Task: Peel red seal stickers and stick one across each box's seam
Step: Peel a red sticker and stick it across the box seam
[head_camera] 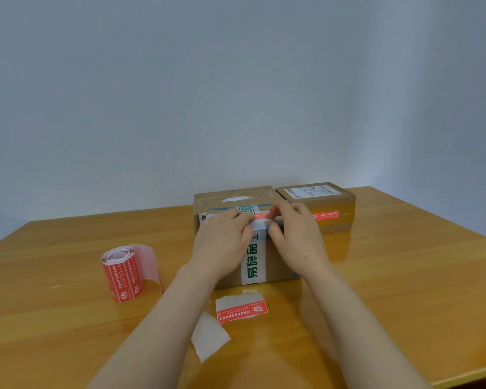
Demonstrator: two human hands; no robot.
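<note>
Two cardboard boxes stand on a wooden table (404, 276) in front of a pale wall, a large box (267, 190) in the middle and a small box (331, 226) just beside it, behind and to the right. A band of white tape (253, 262) with green characters runs over the top of the large box and down its near face. Both hands meet at the near top edge of that box, right where the tape crosses it. The left hand (225, 242) has its fingers curled and its fingertips brought together on the left end of a red sticker (263, 216), and the right hand (295, 234) pinches the other end between thumb and fingers, so that the sticker is stretched between them along the box's edge (it is blurred, and whether it is touching the cardboard cannot be told). The small box carries a shipping label (312, 190) on its top and a red seal sticker (326, 215) stuck across its front face. On the left of the table, well apart from the boxes, a sticker roll (122, 273) stands on end with a tail of pale backing curling loose behind it. Near the table's front edge, between the forearms, a loose sticker (242, 311) lies flat on a torn bit of backing, and a bare backing piece (209, 336) lies just to its left, closer to the person.
</note>
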